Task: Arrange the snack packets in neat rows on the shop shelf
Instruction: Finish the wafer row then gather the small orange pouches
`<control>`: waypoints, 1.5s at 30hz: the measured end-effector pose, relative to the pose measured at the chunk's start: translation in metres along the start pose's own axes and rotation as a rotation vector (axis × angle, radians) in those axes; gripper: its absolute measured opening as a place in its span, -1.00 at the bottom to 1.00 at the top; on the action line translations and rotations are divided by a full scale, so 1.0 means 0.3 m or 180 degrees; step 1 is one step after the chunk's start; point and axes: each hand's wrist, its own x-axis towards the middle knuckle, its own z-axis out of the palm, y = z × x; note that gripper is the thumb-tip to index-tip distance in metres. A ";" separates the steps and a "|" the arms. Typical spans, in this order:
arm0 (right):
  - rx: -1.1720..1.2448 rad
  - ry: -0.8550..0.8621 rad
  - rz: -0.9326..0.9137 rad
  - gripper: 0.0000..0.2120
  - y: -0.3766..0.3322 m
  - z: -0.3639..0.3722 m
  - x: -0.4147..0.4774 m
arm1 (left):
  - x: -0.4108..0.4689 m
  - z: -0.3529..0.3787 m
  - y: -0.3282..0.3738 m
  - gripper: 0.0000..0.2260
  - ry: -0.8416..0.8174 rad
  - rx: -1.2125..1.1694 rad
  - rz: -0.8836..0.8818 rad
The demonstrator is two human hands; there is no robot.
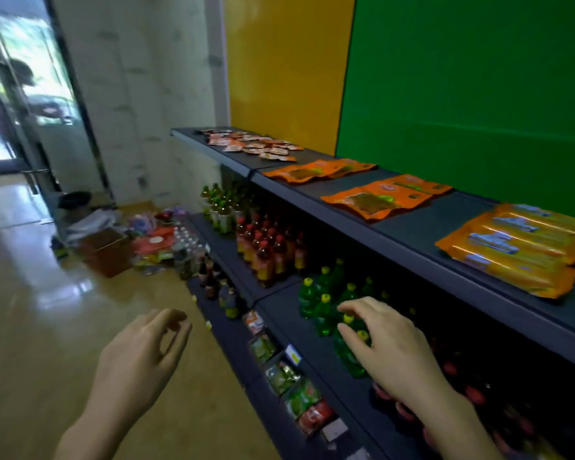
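The long dark-grey metal shop shelf (pixel 422 224) carries flat orange foil snack packets (pixel 384 199) in loose overlapping groups along its top tier. Both hands are lower and empty: the right hand (pixel 389 346) has its fingers spread above green plastic bottles (pixel 316 307), and the left hand (pixel 140 353) has its fingers loosely curled, apparently round nothing. This looks like a pause between placements; next, reach up and square a group.
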 end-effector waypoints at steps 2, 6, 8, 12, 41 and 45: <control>0.0071 -0.0133 -0.0006 -0.71 -0.081 0.110 0.072 | 0.009 -0.011 -0.125 -0.89 0.0060 0.0050 -0.0185; 0.0122 -0.0164 -0.0025 -0.68 -0.244 0.305 0.225 | 0.074 -0.053 -0.353 -0.92 0.0099 0.0257 -0.0316; 0.0138 -0.0147 -0.0013 -0.69 -0.316 0.378 0.301 | 0.133 -0.078 -0.452 -0.91 0.0087 0.0357 -0.0271; 0.0128 -0.0152 0.0002 -0.71 -0.414 0.471 0.442 | 0.262 -0.110 -0.608 -0.86 -0.0002 0.0500 -0.0187; 0.0098 -0.0329 0.0388 -0.76 -0.548 0.975 1.762 | 1.579 0.277 -1.252 -0.77 -0.0181 0.0560 -0.0138; 0.0028 -0.0238 0.0625 -0.76 -0.564 1.018 1.896 | 1.781 0.373 -1.329 -0.78 -0.0367 0.0486 0.0135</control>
